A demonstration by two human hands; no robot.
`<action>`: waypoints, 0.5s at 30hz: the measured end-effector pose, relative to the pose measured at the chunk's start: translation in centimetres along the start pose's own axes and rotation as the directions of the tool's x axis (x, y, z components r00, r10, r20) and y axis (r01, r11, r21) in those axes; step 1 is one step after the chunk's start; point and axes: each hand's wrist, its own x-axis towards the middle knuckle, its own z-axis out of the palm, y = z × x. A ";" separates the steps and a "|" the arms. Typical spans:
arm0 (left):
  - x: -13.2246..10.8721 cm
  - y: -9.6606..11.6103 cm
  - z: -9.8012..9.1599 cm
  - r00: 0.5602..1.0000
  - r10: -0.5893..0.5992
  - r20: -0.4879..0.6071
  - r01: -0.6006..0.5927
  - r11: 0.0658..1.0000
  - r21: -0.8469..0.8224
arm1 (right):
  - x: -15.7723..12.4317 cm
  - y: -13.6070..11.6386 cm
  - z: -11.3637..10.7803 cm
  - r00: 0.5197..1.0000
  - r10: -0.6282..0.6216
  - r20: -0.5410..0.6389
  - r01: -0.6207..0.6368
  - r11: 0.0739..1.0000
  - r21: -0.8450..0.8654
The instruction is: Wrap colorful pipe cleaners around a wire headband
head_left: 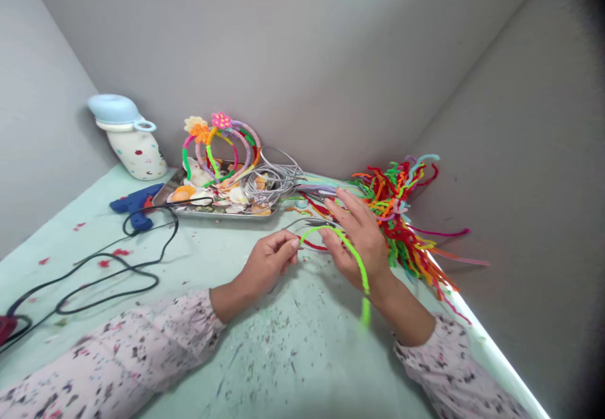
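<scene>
My left hand (pixel 270 261) pinches one end of a bright green pipe cleaner (pixel 352 255) between thumb and fingers. The pipe cleaner arches over to my right hand (pixel 360 239) and trails down past that wrist. My right hand has its fingers spread, with the thumb and a finger touching the green strand. Just beyond my right hand lies a heap of coloured pipe cleaners (pixel 401 217), mostly red, orange and green.
A metal tray (pixel 222 211) holds shells, grey wire coils (pixel 271 183) and decorated pipe-cleaner headbands (pixel 220 145). A blue glue gun (pixel 135 205) with a black cable (pixel 108 268) lies left. A spotted white jug (pixel 132 142) stands in the back left. Grey walls enclose the pale green table (pixel 283 356).
</scene>
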 end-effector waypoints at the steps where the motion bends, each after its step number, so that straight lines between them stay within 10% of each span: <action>1: 0.0 0.1 0.0 1.000 -0.002 -0.001 0.002 1.000 -0.012 | 0.2 0.0 -0.2 1.000 0.003 0.006 -0.003 1.000 -0.002; 15: 0.2 0.2 0.2 0.999 -0.032 0.022 0.034 0.996 -0.078 | 0.0 -1.3 0.6 0.851 0.285 0.441 -0.426 0.866 0.262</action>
